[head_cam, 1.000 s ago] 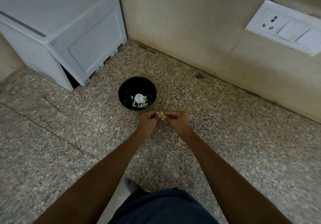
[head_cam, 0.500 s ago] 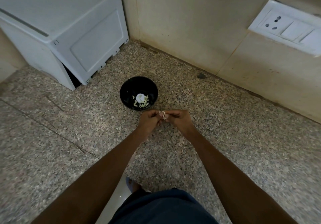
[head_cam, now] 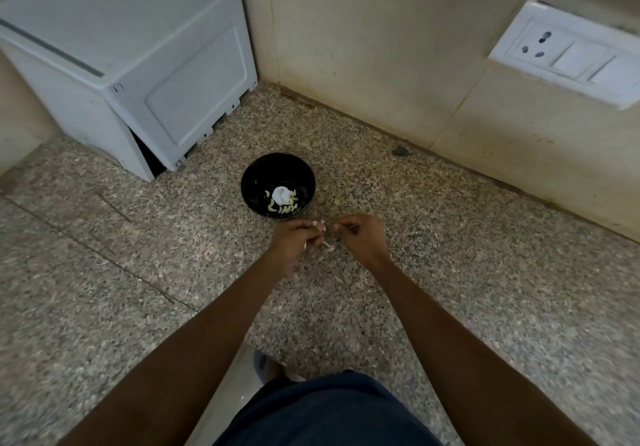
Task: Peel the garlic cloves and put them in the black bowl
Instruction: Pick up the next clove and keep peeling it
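Note:
A black bowl [head_cam: 278,175] stands on the speckled granite counter [head_cam: 138,255]. Inside it lie several pale peeled garlic cloves [head_cam: 282,207] and a white garlic piece [head_cam: 281,194]. Just in front of the bowl, my left hand [head_cam: 294,238] pinches a small garlic clove [head_cam: 319,226] between its fingertips. My right hand [head_cam: 360,236] is beside it with its fingers curled, pinching what looks like a thin bit of skin at its fingertips. A pale scrap of peel [head_cam: 327,246] shows below, between the two hands. The hands are slightly apart and blurred.
A white plastic box [head_cam: 138,54] sits at the back left against the wall. A switch and socket plate [head_cam: 568,54] is on the right wall. A small dark speck [head_cam: 400,150] lies by the wall base. The counter edge runs near my body.
My hands have drawn a little apart; before, their fingertips met on the clove. A scrap of peel now shows below, between them. The view shifted slightly.

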